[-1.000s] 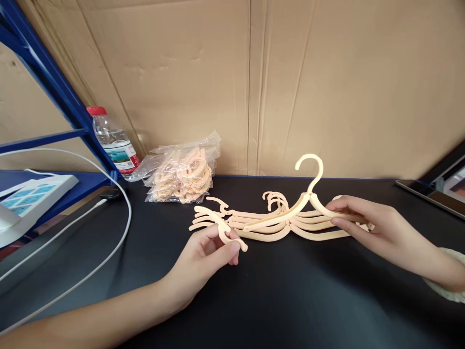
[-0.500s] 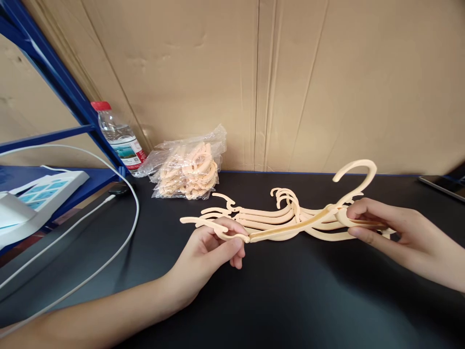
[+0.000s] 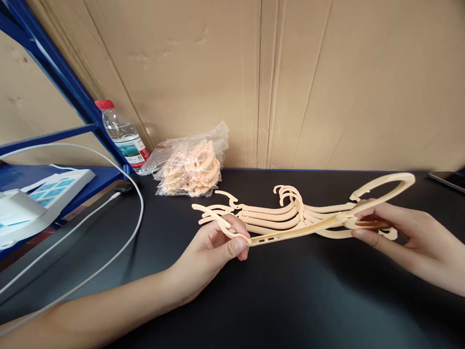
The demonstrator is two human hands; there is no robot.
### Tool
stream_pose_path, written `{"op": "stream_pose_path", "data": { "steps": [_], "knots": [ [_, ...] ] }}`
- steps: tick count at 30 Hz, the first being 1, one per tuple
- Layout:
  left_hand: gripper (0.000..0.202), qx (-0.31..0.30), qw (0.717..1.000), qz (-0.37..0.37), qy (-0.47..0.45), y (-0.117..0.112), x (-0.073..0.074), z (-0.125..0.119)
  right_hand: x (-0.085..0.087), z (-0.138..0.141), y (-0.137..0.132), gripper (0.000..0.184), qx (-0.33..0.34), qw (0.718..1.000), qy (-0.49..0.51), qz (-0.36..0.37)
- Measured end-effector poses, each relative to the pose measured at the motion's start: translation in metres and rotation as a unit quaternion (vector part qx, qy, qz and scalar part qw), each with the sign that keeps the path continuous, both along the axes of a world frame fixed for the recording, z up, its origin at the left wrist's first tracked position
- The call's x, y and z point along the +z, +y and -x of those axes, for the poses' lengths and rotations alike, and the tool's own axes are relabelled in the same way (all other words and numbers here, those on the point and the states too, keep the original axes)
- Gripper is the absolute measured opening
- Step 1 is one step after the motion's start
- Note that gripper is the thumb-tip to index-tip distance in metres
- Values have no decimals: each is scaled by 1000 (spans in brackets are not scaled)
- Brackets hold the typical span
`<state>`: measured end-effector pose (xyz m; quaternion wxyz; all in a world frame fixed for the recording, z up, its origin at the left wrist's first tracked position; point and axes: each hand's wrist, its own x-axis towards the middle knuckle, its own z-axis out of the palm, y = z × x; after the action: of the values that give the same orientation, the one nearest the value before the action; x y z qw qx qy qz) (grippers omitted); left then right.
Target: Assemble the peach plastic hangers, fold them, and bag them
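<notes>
A cream plastic folding clothes hanger (image 3: 298,230) is held up between both hands above the black table. My left hand (image 3: 221,245) pinches its left end, where a small curved end piece sticks up past the fingers. Closed around the right arm of the hanger, near the base of the big hook, is my right hand (image 3: 399,228); its fingers partly cover that arm. The hook tilts up and to the right. Behind it, several matching hangers (image 3: 269,212) lie side by side on the table, partly hidden by the held one and by my hands.
A clear plastic bag (image 3: 196,169) of folded hanger parts sits at the back. Left of it stands a water bottle (image 3: 127,140) with a red cap. A white cable (image 3: 142,208) loops over the left side, near a blue shelf frame (image 3: 72,92). A dark tablet-like device (image 3: 448,180) lies far right.
The held hanger has rolled between my hands, so its hook now leans further right and lower. Its left end piece points up more steeply. Both hands keep their hold.
</notes>
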<state>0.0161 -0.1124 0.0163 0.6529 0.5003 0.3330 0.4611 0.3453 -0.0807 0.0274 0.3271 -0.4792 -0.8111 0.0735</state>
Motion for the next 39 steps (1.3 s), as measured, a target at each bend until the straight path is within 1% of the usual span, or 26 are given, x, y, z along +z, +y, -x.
{"op": "stream_pose_path", "data": {
  "steps": [3,7,11,16,29,32,39],
  "knots": [
    [18,-34,999,20,-32,0,0,0,-3,-3,0,11,68,997,-31,-5],
    [19,-69,995,59,-45,-1,3,-1,-6,-5,1,10,72,995,-55,-35],
    [16,-82,993,64,-59,-1,4,-1,-9,-6,0,10,66,996,-52,-42],
    [15,-82,991,71,-79,-1,4,0,-13,-5,-3,12,66,996,-33,-57],
    [16,-63,989,88,-96,-1,6,0,-16,-3,-5,11,46,998,-28,-43],
    [18,-57,990,83,-93,-1,6,0,-19,-1,-7,14,55,998,-14,-33],
    [20,-41,991,81,-96,0,2,2,-23,4,-11,12,87,996,3,-14]
  ]
}}
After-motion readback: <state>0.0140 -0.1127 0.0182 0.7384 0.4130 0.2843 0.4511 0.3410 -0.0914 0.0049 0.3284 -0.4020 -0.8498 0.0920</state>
